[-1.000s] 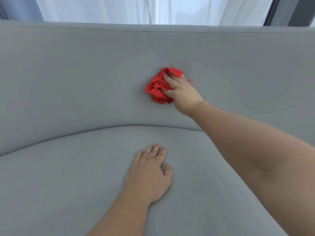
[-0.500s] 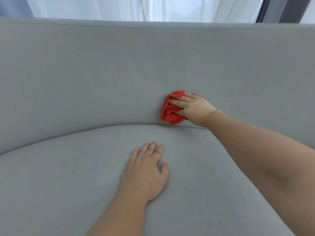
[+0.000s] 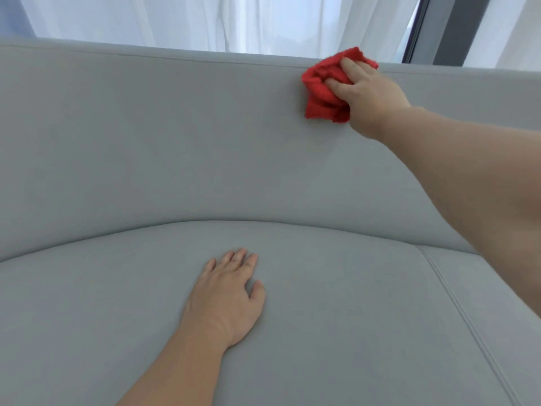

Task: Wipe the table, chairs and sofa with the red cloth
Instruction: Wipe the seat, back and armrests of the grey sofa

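Note:
A grey sofa fills the view, its backrest upright and its seat cushion below. My right hand presses a crumpled red cloth against the backrest, right at its top edge on the right side. The fingers are closed over the cloth. My left hand lies flat, palm down, on the seat cushion near the middle, fingers slightly apart and holding nothing.
White sheer curtains hang behind the sofa. A dark window frame stands at the upper right. A seam divides the seat cushions on the right.
My right hand has swept the red cloth down to the crease above the seat and then up to the backrest's top edge, further right. My left hand stays planted on the seat.

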A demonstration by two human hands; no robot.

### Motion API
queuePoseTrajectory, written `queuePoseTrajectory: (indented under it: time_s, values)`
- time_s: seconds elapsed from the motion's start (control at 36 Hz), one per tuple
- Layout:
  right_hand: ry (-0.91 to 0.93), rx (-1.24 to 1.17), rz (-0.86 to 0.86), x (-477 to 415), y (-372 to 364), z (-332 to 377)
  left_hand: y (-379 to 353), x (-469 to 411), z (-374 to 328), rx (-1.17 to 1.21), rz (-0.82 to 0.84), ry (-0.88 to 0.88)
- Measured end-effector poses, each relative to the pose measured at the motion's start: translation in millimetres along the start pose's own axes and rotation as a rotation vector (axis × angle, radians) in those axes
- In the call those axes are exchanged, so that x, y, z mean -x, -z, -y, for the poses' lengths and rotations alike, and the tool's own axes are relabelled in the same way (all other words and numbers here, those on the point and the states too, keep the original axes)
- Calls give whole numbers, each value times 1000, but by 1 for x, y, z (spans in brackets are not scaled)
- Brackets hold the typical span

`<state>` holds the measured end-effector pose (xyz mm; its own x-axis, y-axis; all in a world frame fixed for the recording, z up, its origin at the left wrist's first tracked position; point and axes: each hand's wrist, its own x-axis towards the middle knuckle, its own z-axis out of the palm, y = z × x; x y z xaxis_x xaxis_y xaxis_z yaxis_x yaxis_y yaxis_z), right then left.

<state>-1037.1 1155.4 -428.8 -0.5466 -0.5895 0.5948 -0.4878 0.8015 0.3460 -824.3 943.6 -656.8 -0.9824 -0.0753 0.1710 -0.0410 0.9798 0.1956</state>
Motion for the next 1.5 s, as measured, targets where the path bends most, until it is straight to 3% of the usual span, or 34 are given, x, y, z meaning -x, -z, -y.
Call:
queuePoseTrajectory:
  time_s: [0.08,0.33,0.5,0.67,0.78,0.92,1.03,1.17,1.25,1.31,1.5]
  values:
    - [-142,-74,-13,1,5,-11,1,-3,2,-6,-1,2]
    - [-75,-104,-55,0,-7,-10,3,-1,-1,-10,74,20]
    - [-51,-105,-11,3,-11,-9,30,-18,-26,-163,332,84]
    - [-38,-96,-91,1,-9,-16,0,-21,-115,6,211,-175]
    - [-32,-77,-181,1,-17,-14,-19,-24,-107,5,59,-184]
    - [-19,-66,-157,13,-34,-10,-27,-22,-111,7,90,-191]
    - [135,-65,-180,33,-53,-1,-26,-22,-107,-1,82,-191]
    - [340,-75,-13,86,-98,24,-27,-21,-112,7,91,-188]
    - [445,19,316,118,-129,32,-27,-23,-112,10,59,-202]
    - [438,43,431,127,-140,31,-27,-23,-111,12,55,-211]
    - [466,122,373,131,-140,34,-32,-19,-102,7,55,-194]
